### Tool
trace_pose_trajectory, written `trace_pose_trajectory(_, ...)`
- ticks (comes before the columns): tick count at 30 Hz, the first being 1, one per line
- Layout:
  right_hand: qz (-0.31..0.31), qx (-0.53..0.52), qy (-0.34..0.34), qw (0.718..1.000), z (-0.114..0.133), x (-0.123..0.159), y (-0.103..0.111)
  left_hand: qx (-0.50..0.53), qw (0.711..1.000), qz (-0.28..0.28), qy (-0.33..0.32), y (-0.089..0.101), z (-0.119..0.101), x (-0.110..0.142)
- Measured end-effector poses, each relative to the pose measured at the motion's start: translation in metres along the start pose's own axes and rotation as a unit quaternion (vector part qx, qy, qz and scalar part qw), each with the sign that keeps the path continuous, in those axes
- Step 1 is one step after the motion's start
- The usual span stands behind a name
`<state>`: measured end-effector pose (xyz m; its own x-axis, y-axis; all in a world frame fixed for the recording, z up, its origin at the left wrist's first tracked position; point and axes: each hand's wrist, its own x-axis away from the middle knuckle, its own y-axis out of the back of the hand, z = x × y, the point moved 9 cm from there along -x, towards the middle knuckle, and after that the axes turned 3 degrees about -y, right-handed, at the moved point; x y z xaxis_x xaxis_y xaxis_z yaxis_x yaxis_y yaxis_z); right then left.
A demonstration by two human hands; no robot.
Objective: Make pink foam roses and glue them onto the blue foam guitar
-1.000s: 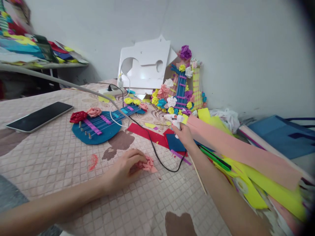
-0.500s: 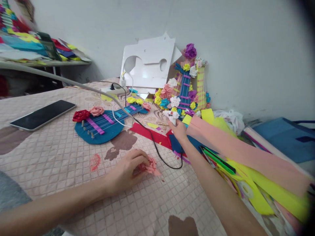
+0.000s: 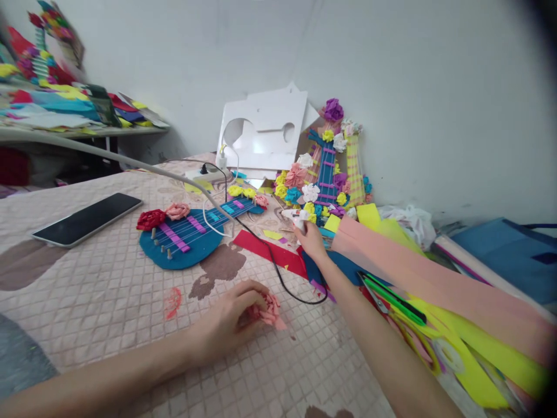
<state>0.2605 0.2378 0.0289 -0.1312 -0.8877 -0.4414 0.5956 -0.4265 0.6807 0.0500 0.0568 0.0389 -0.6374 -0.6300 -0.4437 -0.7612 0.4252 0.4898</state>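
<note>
My left hand (image 3: 237,316) rests on the quilted cloth with its fingers closed round a pink paper flower (image 3: 272,313). A pointed scrap of pink sticks out on the flower's right side. Farther off, my right hand (image 3: 311,237) grips a white glue gun (image 3: 296,216), its nozzle aimed to the left. Left of the glue gun lies a blue paper guitar (image 3: 183,249) with purple strips, strings and small pegs. A red paper flower (image 3: 151,220) and a pink one sit on the guitar's body, and yellow ones on its head.
A phone (image 3: 89,219) lies at left. Behind are white boards (image 3: 270,136) and flower-trimmed guitars (image 3: 326,174). A green cutter (image 3: 398,302), scissors (image 3: 413,339) and paper strips (image 3: 391,249) crowd the right. A red strip (image 3: 270,252), black cord (image 3: 282,278) and grey cable (image 3: 130,158) cross the cloth.
My right hand has shifted slightly left and away with the glue gun, towards the standing guitars. My left hand keeps its hold on the pink flower. The camera view has tilted a little.
</note>
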Motion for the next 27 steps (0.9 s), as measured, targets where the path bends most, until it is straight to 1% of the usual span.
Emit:
trace_pose_trajectory(3,-0.013,-0.024,0.006,1.000,0.004,0.008,0.016,-0.001,1.000,-0.002,0.002,0.002,-0.001,-0.001)
trace_pose_trajectory(6,-0.039,-0.055,0.015,0.998,0.016,0.030,0.041,0.003,1.000,-0.001,-0.007,0.004,-0.005,-0.003)
trace_pose_trajectory(8,-0.051,-0.075,0.023,0.996,0.028,0.053,0.058,0.002,1.000,0.003,-0.017,0.006,-0.008,-0.007)
trace_pose_trajectory(10,-0.044,-0.095,0.027,0.994,0.039,0.082,0.069,-0.007,1.000,0.014,-0.021,0.007,-0.009,-0.011)
trace_pose_trajectory(11,-0.036,-0.123,0.027,0.991,0.043,0.096,0.073,-0.011,0.999,0.020,-0.023,0.007,-0.009,-0.014)
trace_pose_trajectory(14,-0.003,-0.157,0.013,0.987,0.053,0.138,0.081,-0.019,0.998,0.048,-0.038,0.002,-0.010,-0.025)
trace_pose_trajectory(17,0.024,-0.168,-0.003,0.986,0.058,0.168,0.087,-0.016,0.996,0.075,-0.055,-0.009,-0.013,-0.037)
trace_pose_trajectory(20,0.032,-0.164,-0.006,0.986,0.063,0.185,0.096,-0.004,0.993,0.096,-0.067,-0.020,-0.017,-0.045)
trace_pose_trajectory(23,0.030,-0.158,0.002,0.987,0.068,0.193,0.102,0.008,0.990,0.119,-0.079,-0.029,-0.020,-0.050)
trace_pose_trajectory(27,0.033,-0.158,-0.002,0.987,0.069,0.196,0.100,0.016,0.986,0.142,-0.082,-0.034,-0.017,-0.050)
